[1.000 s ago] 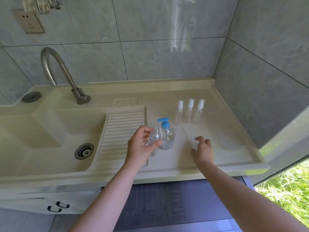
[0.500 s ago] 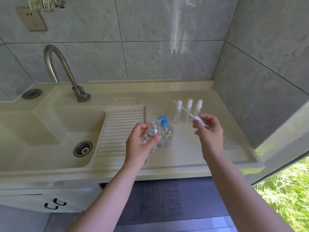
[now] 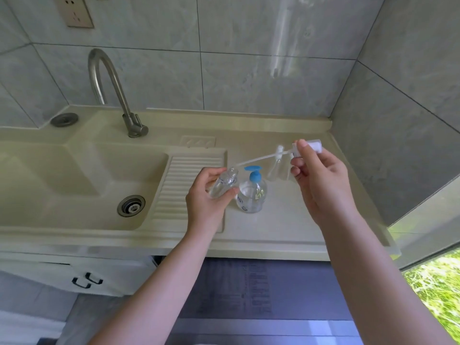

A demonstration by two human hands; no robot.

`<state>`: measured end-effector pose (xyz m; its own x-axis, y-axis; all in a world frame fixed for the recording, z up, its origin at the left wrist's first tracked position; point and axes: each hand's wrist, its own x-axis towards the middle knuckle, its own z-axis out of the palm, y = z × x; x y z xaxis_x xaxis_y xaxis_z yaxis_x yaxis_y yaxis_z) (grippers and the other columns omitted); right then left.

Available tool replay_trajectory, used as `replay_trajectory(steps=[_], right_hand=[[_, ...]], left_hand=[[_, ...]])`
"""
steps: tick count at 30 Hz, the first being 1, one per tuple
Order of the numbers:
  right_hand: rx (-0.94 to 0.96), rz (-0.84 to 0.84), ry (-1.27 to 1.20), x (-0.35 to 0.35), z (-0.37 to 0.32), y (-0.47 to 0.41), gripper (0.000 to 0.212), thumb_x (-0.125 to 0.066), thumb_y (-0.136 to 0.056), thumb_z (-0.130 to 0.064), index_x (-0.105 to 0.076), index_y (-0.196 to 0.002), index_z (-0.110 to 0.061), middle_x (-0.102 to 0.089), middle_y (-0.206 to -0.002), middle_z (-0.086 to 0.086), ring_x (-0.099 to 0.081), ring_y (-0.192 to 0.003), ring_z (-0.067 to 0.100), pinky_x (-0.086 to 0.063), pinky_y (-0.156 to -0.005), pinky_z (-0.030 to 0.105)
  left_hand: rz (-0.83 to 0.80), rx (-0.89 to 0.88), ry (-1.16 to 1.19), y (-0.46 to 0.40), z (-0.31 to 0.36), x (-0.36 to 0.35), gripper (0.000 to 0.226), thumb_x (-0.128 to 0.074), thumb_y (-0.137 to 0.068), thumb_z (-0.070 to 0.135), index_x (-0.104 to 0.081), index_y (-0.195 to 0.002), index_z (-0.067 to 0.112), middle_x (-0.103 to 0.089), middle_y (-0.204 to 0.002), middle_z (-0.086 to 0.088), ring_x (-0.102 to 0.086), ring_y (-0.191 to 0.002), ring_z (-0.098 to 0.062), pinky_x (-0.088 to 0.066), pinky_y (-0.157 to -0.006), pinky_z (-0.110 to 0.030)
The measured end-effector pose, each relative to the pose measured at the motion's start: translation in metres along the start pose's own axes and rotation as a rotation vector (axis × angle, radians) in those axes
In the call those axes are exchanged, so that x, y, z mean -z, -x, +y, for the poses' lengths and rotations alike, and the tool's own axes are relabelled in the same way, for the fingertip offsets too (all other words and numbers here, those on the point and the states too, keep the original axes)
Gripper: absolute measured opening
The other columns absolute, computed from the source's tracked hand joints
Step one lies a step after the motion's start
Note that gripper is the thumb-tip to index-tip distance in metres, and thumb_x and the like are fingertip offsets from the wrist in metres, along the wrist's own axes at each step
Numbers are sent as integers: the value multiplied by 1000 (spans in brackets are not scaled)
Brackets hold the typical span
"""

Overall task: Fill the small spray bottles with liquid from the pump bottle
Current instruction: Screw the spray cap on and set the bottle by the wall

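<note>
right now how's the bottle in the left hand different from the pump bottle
The small bottle is tilted in the left hand, off the counter; the pump bottle stands upright on the counter. The small bottle's neck is open, its spray top held apart by the right hand; the pump bottle has its blue pump on. The small bottle is slimmer. Both are clear.

Grey marble-look tiled walls lit by daylight; wall socket mounted far left. Cream sink counter fitted with curved steel tap. White cabinet set below; window near right.
</note>
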<state>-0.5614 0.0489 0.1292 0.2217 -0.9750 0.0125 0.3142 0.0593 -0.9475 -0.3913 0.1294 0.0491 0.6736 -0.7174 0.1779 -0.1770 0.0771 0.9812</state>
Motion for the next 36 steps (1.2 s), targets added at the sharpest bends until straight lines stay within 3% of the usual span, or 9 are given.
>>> replay_trajectory(steps=[7, 13, 15, 18, 22, 25, 27, 32, 36], right_hand=[[57, -24, 182, -3, 8, 2, 26, -74, -82, -39, -71, -93, -16, -61, -73, -5, -50, -73, 15, -41, -82, 33], [82, -146, 384, -11, 4, 4, 9, -72, -88, -21, -73, -97, -18, -73, -93, -7, -63, -77, 4, -48, -74, 20], [137, -223, 478, -16, 4, 4, 17, -75, -86, -14, -72, -101, -21, -72, -94, -8, -65, -78, 4, -50, -75, 18], [206, -328, 578, -18, 4, 0, 34, -77, -83, -10, -66, -112, -24, -69, -99, -2, -68, -89, 15, -56, -87, 30], [241, -519, 634, -17, -9, -7, 36, -68, -89, 0, -61, -119, -18, -70, -116, 2, -68, -102, 25, -54, -96, 44], [229, -635, 665, -16, -22, -10, 42, -64, -92, 1, -62, -126, -24, -69, -112, 14, -68, -100, 31, -55, -95, 43], [211, -698, 682, -17, -30, -12, 44, -62, -94, 0, -61, -130, -24, -68, -111, 20, -70, -101, 25, -55, -96, 40], [188, -814, 740, -17, -51, -17, 39, -63, -92, 2, -63, -126, -17, -71, -114, 7, -68, -108, 21, -53, -99, 41], [239, -851, 867, -17, -63, -20, 33, -69, -88, 0, -69, -117, -17, -72, -111, 4, -69, -106, 17, -54, -97, 40]], left_hand=[[-1, -1, -17, 2, 3, 3, 43, -86, -69, 7, -67, -103, 26, -71, -107, 16, -63, -106, -6, -48, -98, -31], [-77, -67, -70, 6, 14, 3, 40, -87, -69, 9, -69, -100, 25, -71, -106, 20, -62, -103, -1, -44, -94, -18], [-116, -77, -86, 9, 21, 1, 41, -88, -68, 11, -70, -100, 27, -70, -103, 24, -61, -98, 3, -42, -87, -10], [-148, -65, -71, 12, 32, -1, 42, -89, -67, 15, -70, -100, 31, -71, -98, 24, -62, -92, 5, -43, -81, -7], [-166, -34, -18, 14, 42, 3, 45, -89, -68, 16, -72, -106, 33, -72, -99, 23, -63, -93, 10, -42, -77, -2], [-229, -6, 25, 14, 46, 5, 48, -86, -72, 18, -71, -117, 27, -73, -106, 19, -63, -102, 7, -45, -84, -7], [-273, 12, 82, 14, 50, 6, 50, -83, -76, 14, -69, -123, 23, -73, -110, 14, -65, -105, 2, -46, -86, -9], [-399, 65, 178, 15, 55, 7, 43, -74, -86, 12, -65, -128, 16, -73, -117, 3, -66, -111, -11, -52, -100, -37], [-416, 58, 155, 14, 57, 7, 42, -74, -85, 12, -67, -126, 18, -73, -114, 4, -66, -109, -7, -50, -103, -41]])
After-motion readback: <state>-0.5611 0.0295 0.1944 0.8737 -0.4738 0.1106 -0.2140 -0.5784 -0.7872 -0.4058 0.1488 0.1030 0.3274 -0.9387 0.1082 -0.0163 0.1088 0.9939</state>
